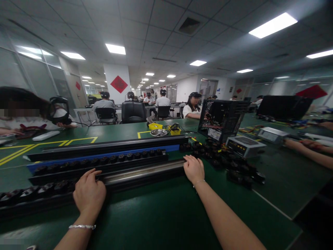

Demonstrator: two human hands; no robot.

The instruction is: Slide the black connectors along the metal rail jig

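Observation:
A long black metal rail (145,173) with a shiny inner strip lies across the green table before me. My right hand (194,169) is closed over its right end, fingertips on the far edge. Farther left, my left hand (90,192) curls over the same rail, its thumb side towards the strip; some fingertips are hidden. Left of that hand, a row of black round parts (39,191) sits along the rail. Just behind is another rail with similar black parts (104,161). At the back of the group runs a dark rail (117,141) beside a blue strip (173,148).
Loose black parts (236,168) lie in a heap right of my right hand. Behind them stand an open computer case (221,118) and a power supply (244,146). A metal dish (158,132) and yellow trays (156,126) sit farther back. Other people work at both sides.

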